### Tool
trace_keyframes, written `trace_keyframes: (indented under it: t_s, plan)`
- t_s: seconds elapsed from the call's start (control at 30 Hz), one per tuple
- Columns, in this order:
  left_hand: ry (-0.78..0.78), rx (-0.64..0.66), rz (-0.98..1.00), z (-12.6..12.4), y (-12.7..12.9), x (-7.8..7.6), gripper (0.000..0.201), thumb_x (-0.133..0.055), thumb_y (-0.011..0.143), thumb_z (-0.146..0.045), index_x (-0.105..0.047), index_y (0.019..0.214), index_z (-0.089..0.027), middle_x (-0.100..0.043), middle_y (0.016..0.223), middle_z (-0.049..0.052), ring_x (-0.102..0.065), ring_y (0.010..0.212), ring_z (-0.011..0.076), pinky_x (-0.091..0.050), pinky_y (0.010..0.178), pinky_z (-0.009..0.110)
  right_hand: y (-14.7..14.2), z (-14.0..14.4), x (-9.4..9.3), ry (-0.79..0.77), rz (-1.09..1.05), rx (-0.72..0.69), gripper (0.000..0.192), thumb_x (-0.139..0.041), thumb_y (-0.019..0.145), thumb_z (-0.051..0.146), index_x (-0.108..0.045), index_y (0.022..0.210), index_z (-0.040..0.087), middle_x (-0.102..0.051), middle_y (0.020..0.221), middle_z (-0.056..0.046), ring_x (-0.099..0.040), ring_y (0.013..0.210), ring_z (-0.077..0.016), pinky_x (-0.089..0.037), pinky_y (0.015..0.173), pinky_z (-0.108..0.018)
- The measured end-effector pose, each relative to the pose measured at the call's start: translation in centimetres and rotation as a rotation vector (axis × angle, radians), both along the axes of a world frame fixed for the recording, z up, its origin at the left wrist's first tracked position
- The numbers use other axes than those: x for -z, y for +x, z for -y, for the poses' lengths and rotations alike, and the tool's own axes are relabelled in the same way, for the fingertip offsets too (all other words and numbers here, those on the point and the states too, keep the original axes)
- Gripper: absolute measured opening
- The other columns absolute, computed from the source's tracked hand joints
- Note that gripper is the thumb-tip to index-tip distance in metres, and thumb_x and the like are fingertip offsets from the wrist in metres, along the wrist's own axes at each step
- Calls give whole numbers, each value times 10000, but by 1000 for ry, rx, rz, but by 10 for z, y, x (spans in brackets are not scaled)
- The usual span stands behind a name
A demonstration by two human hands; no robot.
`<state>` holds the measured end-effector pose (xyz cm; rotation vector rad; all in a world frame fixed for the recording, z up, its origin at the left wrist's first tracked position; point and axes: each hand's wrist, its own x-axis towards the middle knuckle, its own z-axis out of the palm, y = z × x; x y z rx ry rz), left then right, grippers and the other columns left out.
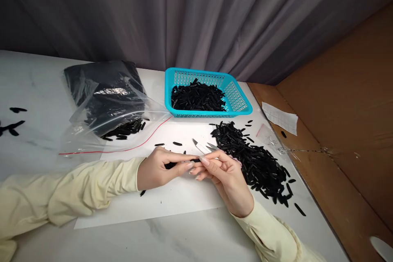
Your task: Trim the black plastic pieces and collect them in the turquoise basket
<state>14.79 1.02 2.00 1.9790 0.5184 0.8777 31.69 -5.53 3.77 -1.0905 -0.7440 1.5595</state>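
Note:
My left hand rests on a white sheet and pinches a small black plastic strip between thumb and fingers. My right hand meets it fingertip to fingertip and holds small silver snips, blades pointing up and left, open a little. A loose heap of black strips lies just right of my right hand. Both arms wear pale yellow sleeves.
A turquoise basket behind the heap holds more black strips. A clear zip bag with black strips lies at the back left. A few strips are scattered at the far left. A brown cardboard wall borders the table's right edge, with a paper slip.

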Motion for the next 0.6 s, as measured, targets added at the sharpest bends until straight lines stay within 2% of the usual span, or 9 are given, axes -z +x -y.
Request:
trace_keyframes:
  t_s: [0.33, 0.5, 0.6]
  plan:
    - [38, 21, 0, 0, -2, -1, 277, -499, 836, -138, -672, 1023, -28, -457, 407, -43, -251, 359, 46, -232, 312, 173, -1, 3, -2, 4, -51, -25, 102, -648, 775, 210, -561, 812, 172, -719, 711, -32, -686, 695, -161, -532, 615, -241]
    - [51, 0, 9, 0, -2, 3, 279, -509, 840, -159, -665, 1040, -43, -573, 451, -6, -261, 361, 48, -250, 317, 174, -1, 3, -2, 5, -53, -29, 133, -645, 777, 203, -530, 839, 180, -718, 713, -29, -688, 714, -167, -529, 619, -239]
    - [58, -20, 9, 0, -1, 2, 274, -511, 843, -175, -674, 1021, -44, -553, 427, -16, -248, 346, 45, -230, 302, 171, 0, 4, -3, 7, -43, -40, 110, -617, 801, 220, -526, 847, 178, -715, 710, -34, -688, 736, -176, -529, 628, -247]
